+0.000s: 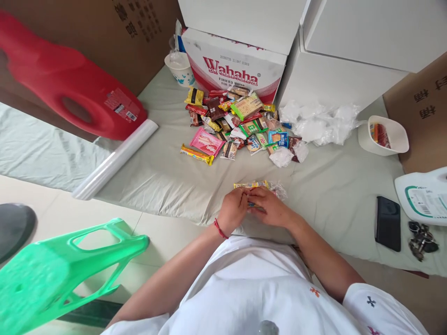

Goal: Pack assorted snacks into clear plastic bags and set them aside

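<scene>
My left hand (233,210) and my right hand (270,207) meet over the pale sheet (167,177), both closed on a clear plastic bag of snacks (260,187). Yellow wrappers and crinkled clear film stick out past my fingers; the rest of the bag is hidden under them. A red cord circles my left wrist. Further away lies a pile of wrapped snacks (233,123) in many colours, with a pink wafer pack (206,142) at its near left.
A Wahaha carton (232,70) and white boxes (331,51) stand behind the pile. Crumpled clear bags (317,123), a white bowl (384,136), a phone (387,223), keys (422,239) lie right. A film roll (115,160), red jug (63,79), green stool (59,274) sit left.
</scene>
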Motion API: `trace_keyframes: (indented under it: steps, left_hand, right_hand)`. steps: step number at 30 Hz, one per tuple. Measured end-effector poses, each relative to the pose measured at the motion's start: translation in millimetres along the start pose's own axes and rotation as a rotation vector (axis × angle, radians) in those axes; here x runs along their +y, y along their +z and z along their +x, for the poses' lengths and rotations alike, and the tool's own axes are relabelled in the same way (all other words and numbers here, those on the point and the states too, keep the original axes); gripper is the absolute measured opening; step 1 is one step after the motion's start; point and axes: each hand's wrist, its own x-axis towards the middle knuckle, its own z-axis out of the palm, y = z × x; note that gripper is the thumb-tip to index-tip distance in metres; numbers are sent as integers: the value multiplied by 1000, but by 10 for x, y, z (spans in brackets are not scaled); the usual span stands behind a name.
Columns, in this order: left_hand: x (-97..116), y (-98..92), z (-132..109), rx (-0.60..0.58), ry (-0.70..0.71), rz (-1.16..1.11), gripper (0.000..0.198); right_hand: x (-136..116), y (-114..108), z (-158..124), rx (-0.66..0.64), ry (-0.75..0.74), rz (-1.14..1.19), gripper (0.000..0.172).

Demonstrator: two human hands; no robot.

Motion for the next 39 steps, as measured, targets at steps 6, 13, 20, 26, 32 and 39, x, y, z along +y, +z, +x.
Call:
trace_keyframes:
  steps: [6, 13, 20, 26, 32, 39]
  left_hand:
    - [-165, 73, -4, -34, 169, 172, 35]
    - [-93, 114, 47, -56, 158, 345, 36]
    - [-102, 83, 46, -71, 153, 304, 37]
    - [-85, 101, 56, -54, 187, 337, 35]
    - [-24, 85, 62, -67, 154, 352, 30]
    - [-115, -2, 123, -20, 137, -9, 35]
  right_hand:
    - [157, -543, -317, 549, 489, 7, 39]
    - [323, -286, -284, 371, 726, -182, 40]
    - [288, -288, -318, 540, 700, 143, 36]
    - [137, -186, -245, 507, 725, -35, 33]
    - [-123, 90, 200, 275, 553, -437, 23]
    - [-205, 345, 210, 162, 428, -568, 27]
